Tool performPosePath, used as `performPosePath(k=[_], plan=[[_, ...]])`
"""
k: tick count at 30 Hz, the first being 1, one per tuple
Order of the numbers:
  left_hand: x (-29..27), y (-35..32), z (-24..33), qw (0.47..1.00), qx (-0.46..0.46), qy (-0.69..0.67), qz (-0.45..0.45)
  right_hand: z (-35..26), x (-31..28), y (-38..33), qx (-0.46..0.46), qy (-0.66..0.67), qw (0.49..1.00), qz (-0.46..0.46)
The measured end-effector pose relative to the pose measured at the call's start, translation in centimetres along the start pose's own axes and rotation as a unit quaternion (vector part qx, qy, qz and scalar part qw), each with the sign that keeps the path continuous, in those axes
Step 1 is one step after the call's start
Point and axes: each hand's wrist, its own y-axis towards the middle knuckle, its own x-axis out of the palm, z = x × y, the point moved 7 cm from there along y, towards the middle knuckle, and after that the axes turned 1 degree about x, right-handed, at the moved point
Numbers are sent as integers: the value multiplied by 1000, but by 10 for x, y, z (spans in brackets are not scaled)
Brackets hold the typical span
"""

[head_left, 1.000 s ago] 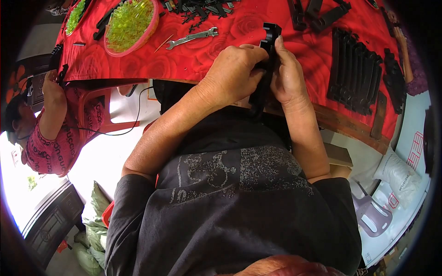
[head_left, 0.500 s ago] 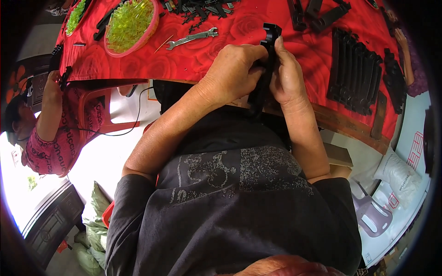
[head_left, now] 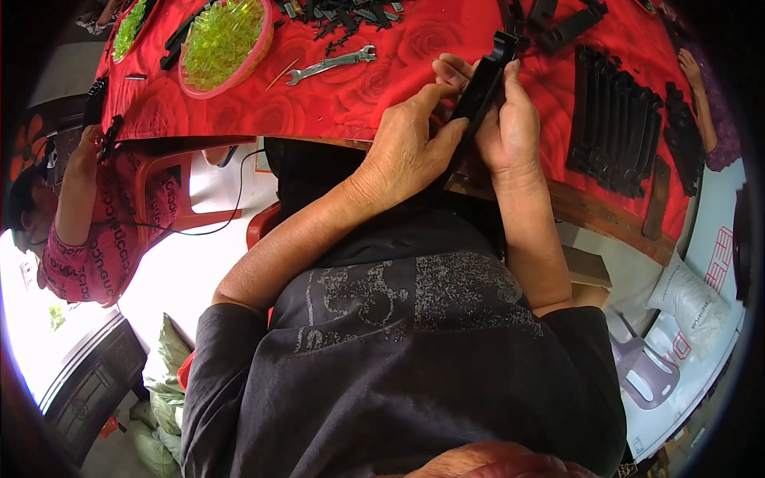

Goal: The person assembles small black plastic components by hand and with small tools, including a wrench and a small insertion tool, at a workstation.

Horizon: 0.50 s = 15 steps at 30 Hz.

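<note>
**Both hands on long black plastic part, upper centre of frame**

Left hand (head_left: pixel 410 151) wrapped around lower half of black plastic part (head_left: pixel 480 88), thumb pressed on its side, fingertips reaching up behind it. Right hand (head_left: pixel 510 127) grasping same part from the right, fingers laid along its upper length. Part tilted, top end leaning toward upper right, held just above near edge of surface (head_left: pixel 335 103) with red rose-print cloth.

Right of hands: row of black strips (head_left: pixel 613 119) laid side by side, close but not touching right hand. Further black pieces (head_left: pixel 558 20) along top edge of frame. Left of hands: metal spanner (head_left: pixel 331 65) flat on cloth, near left hand. Upper left: pink bowl (head_left: pixel 259 44) filled with yellow-green translucent bits. Pile of small black parts (head_left: pixel 343 12) at top centre.

Far left of frame: another person in pink patterned sleeve (head_left: pixel 103 239), hand raised at surface edge, well apart. Lower right: white sack (head_left: pixel 689 299) on floor.
</note>
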Motion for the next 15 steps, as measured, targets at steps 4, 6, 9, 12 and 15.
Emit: performPosePath(k=[4, 6, 9, 12, 15], plan=[[5, -1, -11, 997, -31, -69, 12, 2, -4, 1, -3, -6, 1000, 1], [10, 0, -12, 996, -6, -85, -3, 2, -4, 1, -5, 7, 1000, -1], [14, -1, -14, 976, -105, -178, -66, 1, -5, 1, -6, 13, 1000, 9], [19, -1, -18, 973, -110, -182, -88, 0, -3, 1, -15, -8, 1000, -8], [23, -4, -15, 959, -140, -233, -87, 1, -3, 0, -19, -23, 999, -12]])
